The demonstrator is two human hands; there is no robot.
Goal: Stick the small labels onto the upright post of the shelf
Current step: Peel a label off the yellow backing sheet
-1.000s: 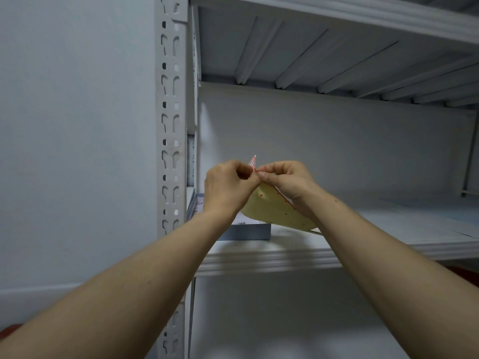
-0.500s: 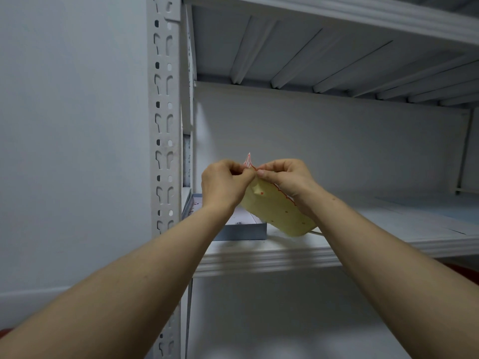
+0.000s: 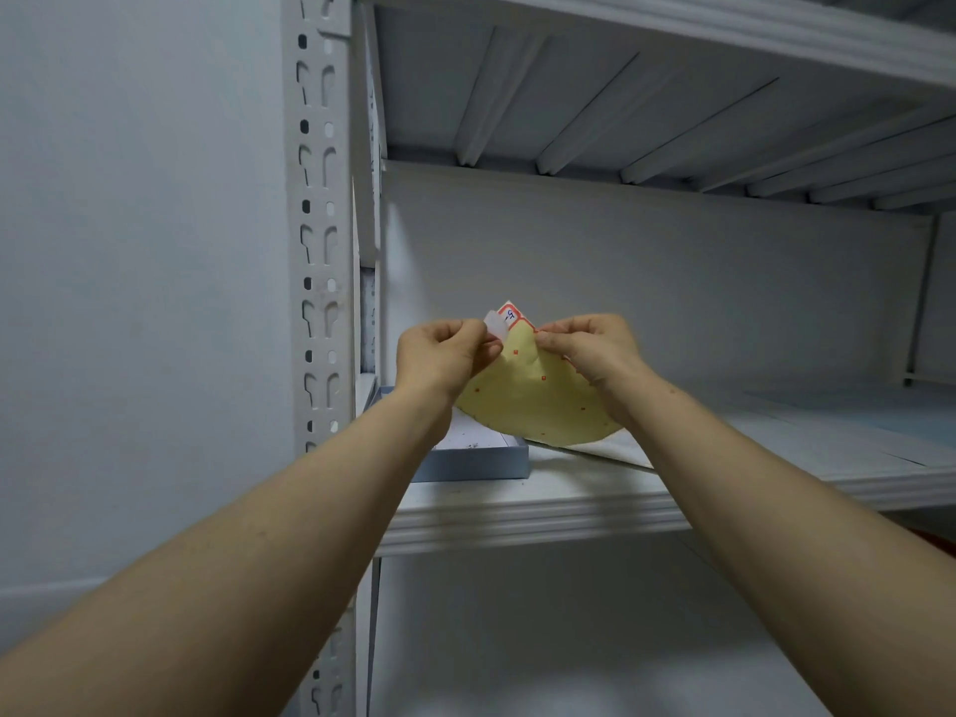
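Note:
A yellow backing sheet of labels (image 3: pixel 538 401) hangs bent between both hands at mid-frame, in front of the shelf. My right hand (image 3: pixel 589 349) pinches its upper right edge. My left hand (image 3: pixel 439 354) pinches a small white label (image 3: pixel 495 326) that lifts off the sheet's top corner. Behind it a red-bordered label with blue writing (image 3: pixel 512 315) still sits on the sheet. The white slotted upright post (image 3: pixel 318 261) stands to the left of my left hand, about a hand's width away.
A shallow blue-grey box (image 3: pixel 486 460) lies on the white shelf board (image 3: pixel 543 514) just behind my left wrist. Another shelf (image 3: pixel 672 28) runs overhead. A plain wall (image 3: pixel 139 302) fills the left side.
The label has peeled further from the sheet's top corner and now shows as a white flap in my left fingers. The view has shifted slightly to the right.

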